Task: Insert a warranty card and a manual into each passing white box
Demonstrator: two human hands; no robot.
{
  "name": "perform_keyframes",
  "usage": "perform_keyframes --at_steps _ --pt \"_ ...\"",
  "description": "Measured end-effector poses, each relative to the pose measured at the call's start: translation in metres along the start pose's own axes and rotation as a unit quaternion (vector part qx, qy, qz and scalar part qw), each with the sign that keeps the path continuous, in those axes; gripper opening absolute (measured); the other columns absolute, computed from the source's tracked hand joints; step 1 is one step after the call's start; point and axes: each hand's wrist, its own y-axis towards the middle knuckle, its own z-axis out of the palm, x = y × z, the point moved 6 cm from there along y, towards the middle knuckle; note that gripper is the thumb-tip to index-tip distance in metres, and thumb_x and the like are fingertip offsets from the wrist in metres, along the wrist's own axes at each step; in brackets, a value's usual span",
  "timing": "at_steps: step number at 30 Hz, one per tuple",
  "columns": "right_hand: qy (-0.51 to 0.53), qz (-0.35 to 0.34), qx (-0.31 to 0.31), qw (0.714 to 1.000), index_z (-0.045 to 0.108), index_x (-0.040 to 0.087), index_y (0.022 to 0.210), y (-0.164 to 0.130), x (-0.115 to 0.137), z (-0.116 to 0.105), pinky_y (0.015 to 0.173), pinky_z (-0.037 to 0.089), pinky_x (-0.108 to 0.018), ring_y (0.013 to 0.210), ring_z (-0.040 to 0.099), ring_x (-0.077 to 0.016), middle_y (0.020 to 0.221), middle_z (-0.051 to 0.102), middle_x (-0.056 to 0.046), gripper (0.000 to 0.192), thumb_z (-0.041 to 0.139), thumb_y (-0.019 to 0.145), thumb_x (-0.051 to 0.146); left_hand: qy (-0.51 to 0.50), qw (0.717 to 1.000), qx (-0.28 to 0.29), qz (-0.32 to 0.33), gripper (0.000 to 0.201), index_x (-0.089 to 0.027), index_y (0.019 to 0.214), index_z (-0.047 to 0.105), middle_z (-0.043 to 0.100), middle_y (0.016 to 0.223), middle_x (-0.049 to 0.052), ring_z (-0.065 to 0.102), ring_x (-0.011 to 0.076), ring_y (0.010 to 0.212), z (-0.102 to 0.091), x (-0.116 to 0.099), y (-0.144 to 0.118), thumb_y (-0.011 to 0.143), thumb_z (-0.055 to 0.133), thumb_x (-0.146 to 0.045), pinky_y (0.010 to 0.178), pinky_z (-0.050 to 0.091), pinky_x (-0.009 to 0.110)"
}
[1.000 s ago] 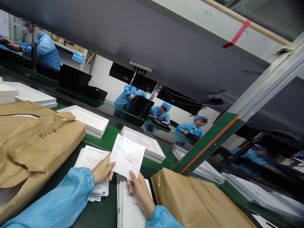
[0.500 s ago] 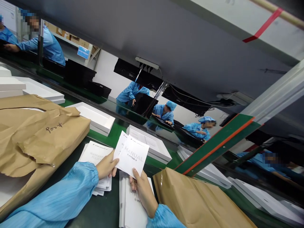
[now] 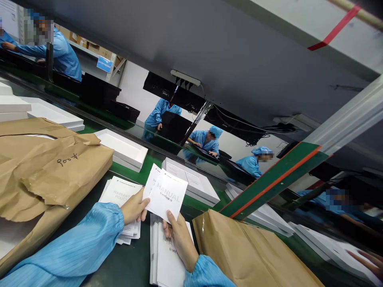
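Beneath a grey overhead panel (image 3: 167,44), a dark green work surface (image 3: 125,265) is spread with papers and packaging, and a co-worker in blue (image 3: 64,56) is seen at the far left. White boxes (image 3: 13,104) are stacked at the left edge, and in front of them a torn brown paper package (image 3: 56,175), marked by hand, is laid. Just beside it, a pile of warranty leaflets (image 3: 115,193) is partly covered by the left sleeve (image 3: 86,239). By the left hand (image 3: 134,208), a warranty leaflet (image 3: 152,179) and a manual (image 3: 170,193) are pinched at their left side between thumb and fingers, the manual overlapping the leaflet in front. By the right hand (image 3: 179,235), the manual's lower edge is gripped, the thumb being laid on its printed face. Both sheets are held up, tilted, in front of an open white box (image 3: 191,181). Below the right hand, a stack of manuals (image 3: 167,265) is partly hidden. Farther right, a second brown package (image 3: 248,251) is set near a green post (image 3: 275,181) striped orange; at the right edge, another person's hand (image 3: 365,258) is blurred over white cartons (image 3: 329,245).
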Motion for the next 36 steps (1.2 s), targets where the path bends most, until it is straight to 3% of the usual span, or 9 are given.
perform_keyframes --at_steps 18,36 --pt "0.009 0.008 -0.001 1.0 0.041 0.016 0.063 -0.0001 -0.0018 -0.0002 0.033 0.024 -0.018 0.032 0.034 -0.0043 0.046 0.045 0.005 0.03 0.045 0.071 0.046 0.005 1.0 0.002 0.006 0.036 -0.017 0.112 0.03 0.04 0.033 -0.011 0.031 0.0037 0.024 0.0004 -0.0002 -0.0002 0.078 0.03 -0.028 0.029 0.025 0.012" --pt "0.016 0.001 -0.01 1.0 0.042 0.016 0.07 -0.0019 0.0015 0.0012 0.034 0.025 -0.018 0.033 0.036 -0.0047 0.047 0.047 0.005 0.031 0.047 0.07 0.047 0.017 1.0 -0.004 -0.002 0.037 -0.017 0.111 0.029 0.042 0.034 -0.01 0.034 0.0056 0.026 0.0003 -0.0007 -0.0005 0.077 0.031 -0.031 0.031 0.026 0.014"
